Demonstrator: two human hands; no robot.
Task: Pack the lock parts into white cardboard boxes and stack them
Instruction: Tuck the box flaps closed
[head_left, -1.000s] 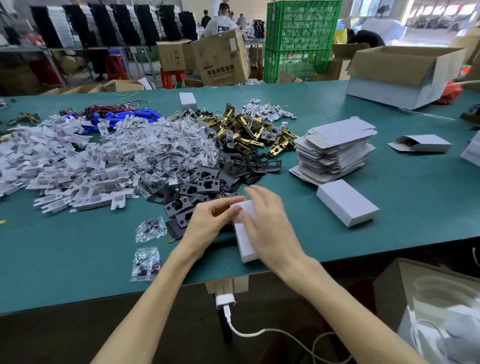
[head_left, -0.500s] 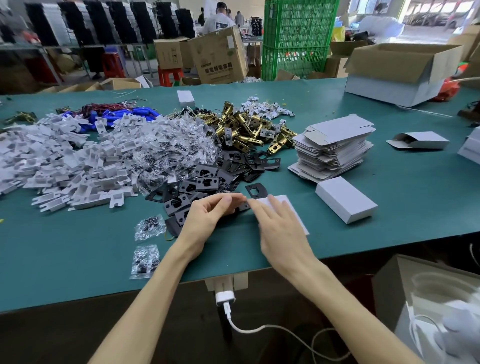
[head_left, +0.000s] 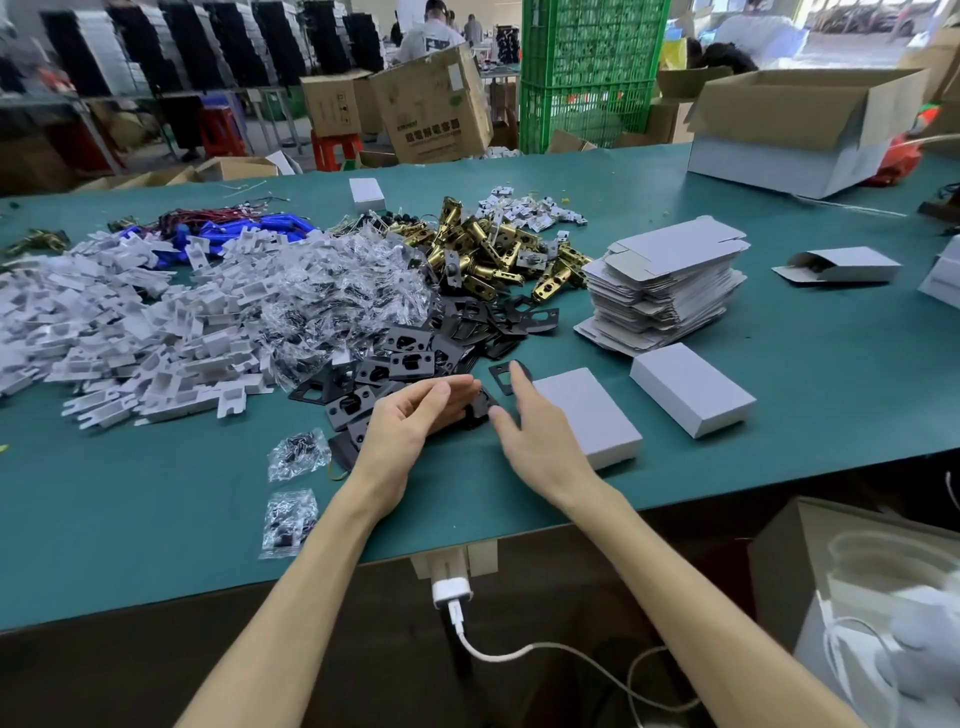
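Two closed white cardboard boxes lie side by side on the green table: one (head_left: 592, 415) just right of my right hand (head_left: 535, 436), the other (head_left: 691, 387) further right. My right hand rests open beside the nearer box, index finger reaching toward a loose black plate (head_left: 501, 370). My left hand (head_left: 410, 421) hovers at the near edge of the black strike plate pile (head_left: 415, 358), fingers curled, apparently touching a black plate (head_left: 483, 402). Brass latches (head_left: 488, 249), bagged screws (head_left: 332, 301) and white plastic inserts (head_left: 104, 322) are heaped behind. A stack of flat box blanks (head_left: 665, 280) stands to the right.
Two small screw bags (head_left: 298, 454) (head_left: 288, 522) lie near the table's front edge. An open white box (head_left: 841, 265) lies far right, a large carton (head_left: 800, 124) behind it. A charger and cable (head_left: 452, 592) hang below the table edge. Green crates (head_left: 592, 67) stand beyond.
The white box that both hands held near the front edge has been moved right and set down beside the other closed box. Both hands have left it and shifted toward the black plates.
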